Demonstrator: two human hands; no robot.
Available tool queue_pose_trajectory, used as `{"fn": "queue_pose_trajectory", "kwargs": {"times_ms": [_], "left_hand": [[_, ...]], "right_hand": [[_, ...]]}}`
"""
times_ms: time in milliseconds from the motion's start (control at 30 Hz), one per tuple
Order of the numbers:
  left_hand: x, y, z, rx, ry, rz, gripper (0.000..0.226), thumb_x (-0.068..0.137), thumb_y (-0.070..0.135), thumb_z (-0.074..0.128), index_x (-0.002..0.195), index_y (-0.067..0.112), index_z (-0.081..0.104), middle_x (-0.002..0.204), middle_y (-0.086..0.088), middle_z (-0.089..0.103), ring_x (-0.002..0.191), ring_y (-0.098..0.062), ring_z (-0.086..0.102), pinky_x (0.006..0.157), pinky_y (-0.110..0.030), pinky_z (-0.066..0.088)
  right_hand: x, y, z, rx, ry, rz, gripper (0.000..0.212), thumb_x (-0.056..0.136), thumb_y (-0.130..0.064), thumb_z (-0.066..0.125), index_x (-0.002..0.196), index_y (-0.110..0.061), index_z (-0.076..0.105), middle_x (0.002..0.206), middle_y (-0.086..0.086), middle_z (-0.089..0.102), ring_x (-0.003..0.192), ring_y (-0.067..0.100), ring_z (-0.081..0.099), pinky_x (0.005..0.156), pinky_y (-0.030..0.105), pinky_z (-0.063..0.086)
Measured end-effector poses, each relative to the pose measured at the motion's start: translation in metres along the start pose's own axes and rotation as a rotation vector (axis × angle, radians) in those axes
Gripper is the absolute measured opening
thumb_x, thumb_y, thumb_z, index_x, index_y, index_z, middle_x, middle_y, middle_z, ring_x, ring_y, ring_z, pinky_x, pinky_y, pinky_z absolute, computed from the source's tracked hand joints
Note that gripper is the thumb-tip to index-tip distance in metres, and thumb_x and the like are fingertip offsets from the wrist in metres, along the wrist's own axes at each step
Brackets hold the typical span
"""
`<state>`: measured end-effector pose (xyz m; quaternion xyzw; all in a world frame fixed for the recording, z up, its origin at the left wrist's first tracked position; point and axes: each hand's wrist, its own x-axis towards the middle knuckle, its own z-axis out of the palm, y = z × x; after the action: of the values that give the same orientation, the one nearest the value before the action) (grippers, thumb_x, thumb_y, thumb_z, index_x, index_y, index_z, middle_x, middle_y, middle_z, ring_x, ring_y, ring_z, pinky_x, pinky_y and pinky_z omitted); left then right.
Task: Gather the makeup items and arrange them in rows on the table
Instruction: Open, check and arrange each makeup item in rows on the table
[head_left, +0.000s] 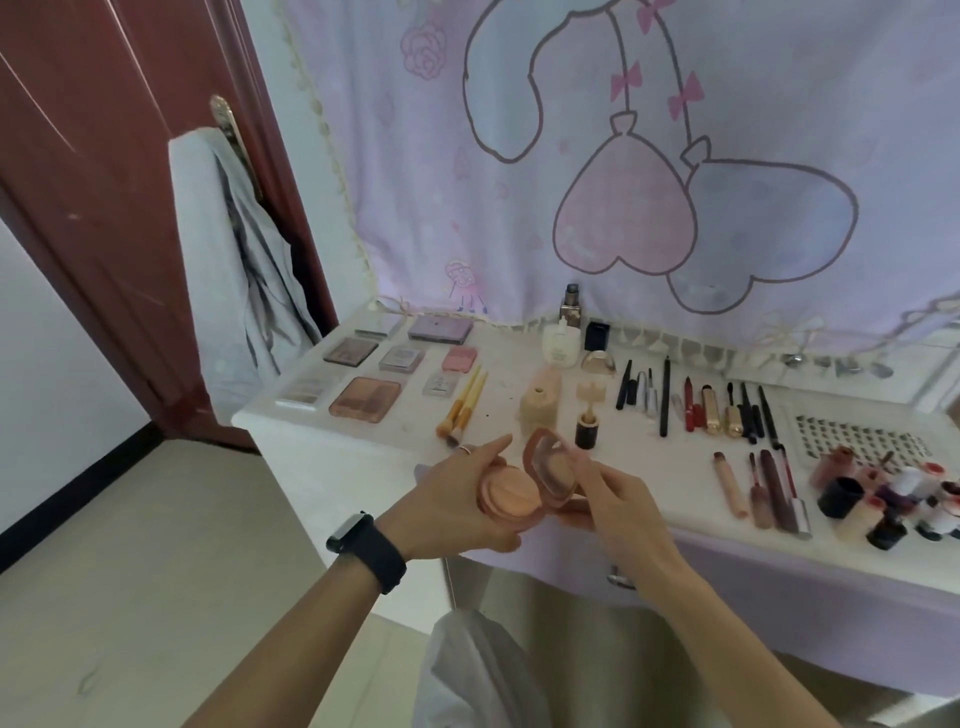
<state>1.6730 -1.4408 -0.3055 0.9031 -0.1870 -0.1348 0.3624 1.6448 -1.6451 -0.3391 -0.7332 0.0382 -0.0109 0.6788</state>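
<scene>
White tabletop (501, 387) backed by a lilac cartoon-print curtain (519, 197) carries rows of makeup (711, 410); over its front edge the left hand (447, 512) cups a round pink powder compact (505, 494), the right hand (621, 501) pinching its raised lid (553, 467).

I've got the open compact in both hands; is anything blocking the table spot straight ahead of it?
Nothing visible lies directly ahead. The compact, held by the left hand and right hand, faces a bare patch of the table. The patch is narrow, with the brushes on its left and the beige bottle and dark jar on its right.
</scene>
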Motion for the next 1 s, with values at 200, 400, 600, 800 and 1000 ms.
{"fn": "queue_pose_trajectory", "kwargs": {"times_ms": [200,400,600,800,1000], "left_hand": [[-0.002,-0.024,0.006,0.027,0.021,-0.048,0.098,0.063,0.031,0.083,0.148,0.035,0.033,0.128,0.013,0.028,0.118,-0.01,0.039,0.095,-0.015,0.039],[-0.005,-0.038,0.001,-0.089,0.078,-0.073,0.087,0.06,0.03,0.084,0.139,0.034,0.045,0.124,0.012,0.033,0.112,-0.003,0.048,0.091,-0.015,0.048],[-0.015,-0.053,-0.007,-0.243,0.219,-0.088,0.071,0.057,0.028,0.084,0.119,0.047,0.055,0.122,0.013,0.039,0.104,-0.004,0.058,0.073,-0.018,0.056],[-0.003,-0.067,-0.039,-0.311,0.479,-0.191,0.062,0.053,0.035,0.083,0.107,0.048,0.057,0.119,0.008,0.04,0.109,-0.012,0.054,0.076,-0.012,0.051],[0.032,-0.065,-0.056,-0.084,0.51,-0.391,0.081,0.049,0.055,0.074,0.124,0.03,0.053,0.123,-0.008,0.05,0.115,-0.029,0.049,0.098,-0.044,0.049]], "right_hand": [[0.007,-0.009,0.02,-0.038,-0.035,-0.029,0.037,0.098,-0.059,0.047,0.101,-0.037,0.076,0.088,-0.004,0.079,0.082,0.018,0.076,0.078,0.032,0.062],[0.013,-0.015,0.031,-0.05,-0.106,0.01,0.042,0.099,-0.057,0.045,0.108,-0.029,0.075,0.092,-0.001,0.079,0.083,0.019,0.076,0.079,0.034,0.061],[0.016,-0.005,0.038,-0.293,-0.083,-0.115,0.026,0.102,-0.048,0.049,0.104,-0.035,0.072,0.098,-0.018,0.075,0.089,0.004,0.07,0.083,0.029,0.055],[0.016,0.042,0.035,-1.089,0.158,-0.654,0.032,0.088,-0.024,0.074,0.117,-0.011,0.073,0.12,0.001,0.071,0.113,0.021,0.062,0.096,0.035,0.054],[0.024,0.063,0.033,-1.154,0.192,-0.754,0.036,0.09,-0.028,0.069,0.121,-0.009,0.072,0.124,0.004,0.07,0.113,0.023,0.065,0.098,0.038,0.055]]}}
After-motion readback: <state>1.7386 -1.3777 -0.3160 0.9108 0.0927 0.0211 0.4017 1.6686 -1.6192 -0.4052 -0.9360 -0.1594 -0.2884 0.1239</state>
